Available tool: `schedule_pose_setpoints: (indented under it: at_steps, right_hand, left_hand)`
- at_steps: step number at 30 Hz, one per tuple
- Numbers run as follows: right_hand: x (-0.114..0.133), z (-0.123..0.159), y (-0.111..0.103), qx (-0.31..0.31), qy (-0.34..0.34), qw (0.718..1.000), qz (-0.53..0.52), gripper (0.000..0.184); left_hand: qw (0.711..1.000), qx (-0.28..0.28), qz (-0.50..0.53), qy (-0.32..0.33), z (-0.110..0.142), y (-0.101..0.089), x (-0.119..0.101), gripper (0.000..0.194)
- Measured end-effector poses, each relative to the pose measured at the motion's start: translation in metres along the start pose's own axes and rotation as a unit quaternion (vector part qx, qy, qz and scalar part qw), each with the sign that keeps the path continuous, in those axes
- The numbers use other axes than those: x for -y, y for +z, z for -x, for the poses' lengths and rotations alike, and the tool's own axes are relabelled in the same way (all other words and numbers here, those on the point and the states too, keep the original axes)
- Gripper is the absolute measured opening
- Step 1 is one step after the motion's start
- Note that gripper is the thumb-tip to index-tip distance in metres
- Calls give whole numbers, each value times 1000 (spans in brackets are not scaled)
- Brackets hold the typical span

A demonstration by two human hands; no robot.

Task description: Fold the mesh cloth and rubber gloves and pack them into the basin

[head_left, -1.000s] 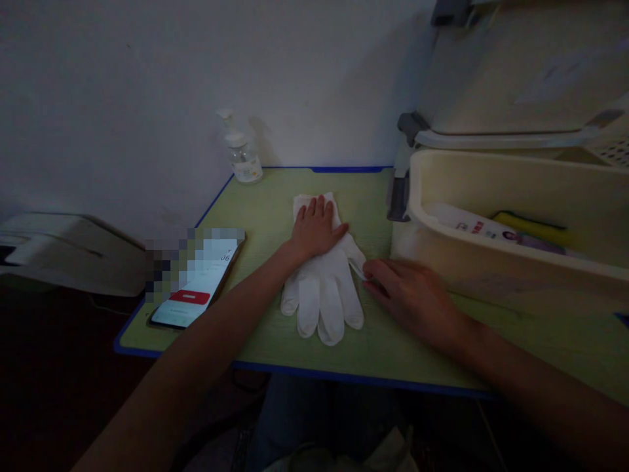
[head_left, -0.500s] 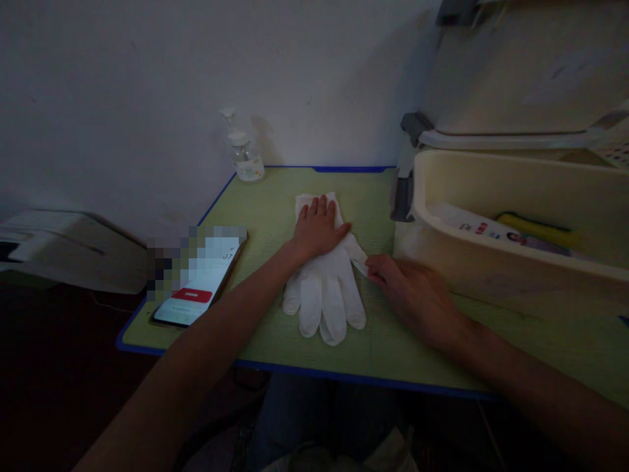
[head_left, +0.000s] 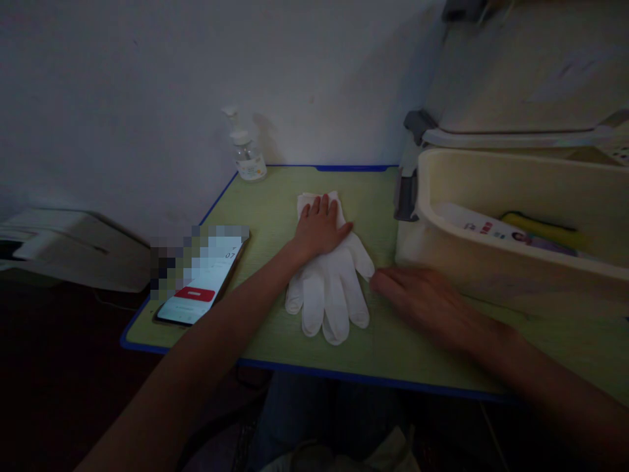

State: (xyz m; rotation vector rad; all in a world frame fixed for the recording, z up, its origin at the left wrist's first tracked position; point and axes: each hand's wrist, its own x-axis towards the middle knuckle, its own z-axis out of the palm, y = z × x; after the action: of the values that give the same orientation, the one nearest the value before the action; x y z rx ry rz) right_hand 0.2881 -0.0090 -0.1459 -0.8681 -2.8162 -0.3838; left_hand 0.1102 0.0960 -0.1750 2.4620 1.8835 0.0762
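A white glove [head_left: 327,288] lies flat, its fingers pointing toward me; a second layer shows along its edges. My left hand [head_left: 322,226] is spread palm down on the glove's cuff end, pressing it against the green table top [head_left: 275,210]. Just right of the glove's thumb is my right hand [head_left: 417,298], closed with its fingers curled together. Its fingertips are at the thumb's rounded tip, which shows outside them; whether they touch it is hard to see.
A phone [head_left: 223,275] with a lit screen lies to the left. A clear pump bottle [head_left: 250,164] stands at the back left corner by the wall. On the right, an open cream bin [head_left: 457,262] holds a printed packet [head_left: 496,229] and something yellow [head_left: 540,226].
My right fingers have come off the glove's thumb, which was pinched and narrow and now lies wider and flatter. My left hand stays on the cuff.
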Motion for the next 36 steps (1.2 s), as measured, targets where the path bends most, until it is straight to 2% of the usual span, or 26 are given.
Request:
schedule_pose_setpoints:
  at_steps: [2,4,11,14,19,22,27,31,36]
  right_hand:
    - [0,0,-1,-8,-43,998,37,21]
    - [0,1,-1,-13,-56,997,57,21]
    - [1,3,-2,-6,-2,1000,20,24]
    - [0,5,-1,-28,18,999,-4,23]
    - [-2,8,4,-101,62,993,-21,18]
    - [-2,7,8,-104,83,991,-25,16]
    - [1,2,13,-93,89,992,13,15]
    - [5,-3,14,-114,121,985,56,14]
    - [5,-6,14,-108,140,982,64,18]
  left_hand:
    - [1000,1,1,0,0,-1,0,69]
    - [1000,0,1,-1,0,-1,0,69]
    - [1000,2,-8,-2,-2,2,0,69]
    - [1000,-3,-11,-4,-2,2,0,68]
    - [1000,-5,-19,0,-2,3,0,68]
    - [1000,-7,-18,-1,-2,3,1,68]
    - [1000,-6,-9,-2,-2,3,0,69]
    - [1000,-11,-7,-2,-1,3,0,68]
    - [1000,-11,-15,-3,-1,3,0,68]
